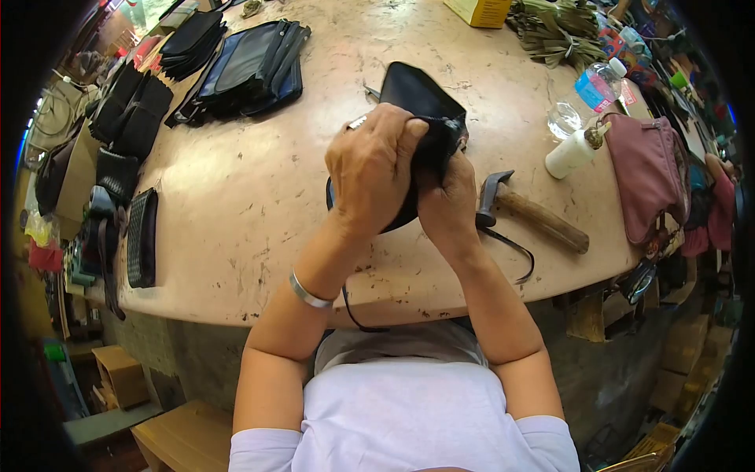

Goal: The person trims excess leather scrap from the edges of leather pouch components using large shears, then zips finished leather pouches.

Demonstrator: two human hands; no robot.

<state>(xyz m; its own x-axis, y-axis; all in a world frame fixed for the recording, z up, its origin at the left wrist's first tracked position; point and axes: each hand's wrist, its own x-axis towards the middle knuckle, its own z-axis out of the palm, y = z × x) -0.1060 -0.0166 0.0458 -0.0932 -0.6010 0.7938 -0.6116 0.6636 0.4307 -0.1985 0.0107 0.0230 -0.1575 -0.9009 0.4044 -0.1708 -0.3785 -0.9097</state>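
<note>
A black bag (pixel 421 93), leather-like and partly folded, is held up over the middle of the table. My left hand (pixel 373 165) is closed on its near left side, thumb bent over the top edge. From the right, my right hand (pixel 450 197) grips the same bag lower down, its fingers partly hidden by the black material. A thin black strap (pixel 519 250) trails from beneath my right wrist onto the table. Close beside that hand lies a hammer (pixel 543 220) with a wooden handle and a dark metal head.
Stacked black and blue bags (pixel 255 67) lie at the back left, and a woven black pouch (pixel 142 236) at the left edge. To the right are a white bottle (pixel 570 156), a clear plastic bottle (pixel 602 82) and a mauve bag (pixel 649 177). A yellow box (pixel 481 11) stands at the back.
</note>
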